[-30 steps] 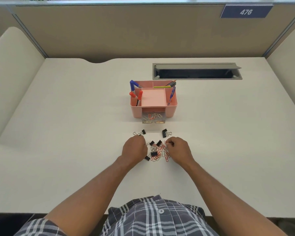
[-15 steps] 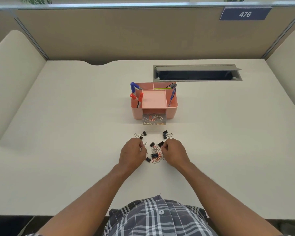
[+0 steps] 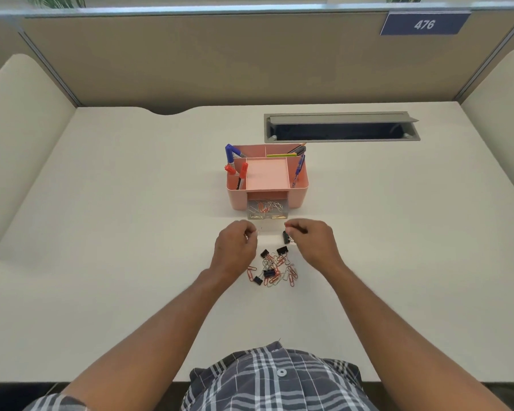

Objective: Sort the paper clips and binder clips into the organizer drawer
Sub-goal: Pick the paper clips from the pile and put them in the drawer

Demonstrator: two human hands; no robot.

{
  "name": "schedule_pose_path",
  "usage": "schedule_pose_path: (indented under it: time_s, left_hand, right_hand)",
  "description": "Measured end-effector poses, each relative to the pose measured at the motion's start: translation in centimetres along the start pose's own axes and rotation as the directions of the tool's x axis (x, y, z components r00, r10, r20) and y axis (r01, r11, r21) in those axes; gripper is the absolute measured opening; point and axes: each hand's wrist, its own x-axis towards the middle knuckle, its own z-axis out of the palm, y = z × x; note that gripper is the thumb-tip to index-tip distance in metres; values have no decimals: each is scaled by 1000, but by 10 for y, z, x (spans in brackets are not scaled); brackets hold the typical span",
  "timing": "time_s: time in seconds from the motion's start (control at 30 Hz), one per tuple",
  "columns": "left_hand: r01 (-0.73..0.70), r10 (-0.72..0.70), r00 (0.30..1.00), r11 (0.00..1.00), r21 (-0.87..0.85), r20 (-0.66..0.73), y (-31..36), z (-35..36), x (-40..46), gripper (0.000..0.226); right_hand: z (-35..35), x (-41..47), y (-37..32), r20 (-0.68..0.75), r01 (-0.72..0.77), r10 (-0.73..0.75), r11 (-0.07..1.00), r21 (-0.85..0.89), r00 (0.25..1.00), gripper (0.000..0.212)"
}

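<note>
A pink organizer [image 3: 301, 191] stands mid-desk. Its clear drawer [image 3: 267, 214] is pulled out in front and holds several paper clips. Nearer me lies a loose pile of red and silver paper clips and black binder clips [image 3: 275, 269]. My left hand [image 3: 235, 250] hovers at the pile's far left with its fingers pinched. Only a glint of wire shows at the fingertips, where a binder clip lay before. My right hand [image 3: 313, 241] is at the pile's far right, fingertips pinched on the top of a black binder clip [image 3: 285, 237]. Both hands are just short of the drawer.
Markers [image 3: 231, 161] and pens [image 3: 298, 170] stick up from the organizer's side compartments. An open grey cable slot [image 3: 341, 132] lies behind it on the right. Beige partition walls close in the desk at the back and on both sides. My shirt is at the front edge.
Both hands have left the pile's middle and moved forward toward the drawer. The left hand now covers the binder clip that lay at the far left.
</note>
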Motion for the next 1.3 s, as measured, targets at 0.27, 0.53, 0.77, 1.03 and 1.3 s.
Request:
schedule_pose_path:
  time_s: [0.27, 0.53, 0.77, 1.03, 1.3]
  left_hand:
    - [-103, 105, 993, 994, 22, -60, 34, -8, 52, 10]
    - [-282, 288, 951, 957, 62, -117, 9, 0, 11, 11]
    - [-307, 218, 931, 902, 303, 294, -19, 27, -14, 37]
    - [-320, 190, 916, 876, 360, 353, -22, 22, -8, 24]
    - [-108, 51, 987, 916, 386, 154, -30, 10, -8, 20]
  right_hand:
    - [7, 33, -55, -37, 334, -351, 915, -229, 936, 21]
    - [1, 9, -23, -28, 371, -391, 893, -254, 920, 16]
    - [30, -20, 33, 229, 239, -139, 833, -499, 963, 34]
    - [34, -14, 30, 187, 191, -112, 854, -484, 976, 17]
    - [19, -8, 37, 74, 156, -137, 829, -537, 988, 29]
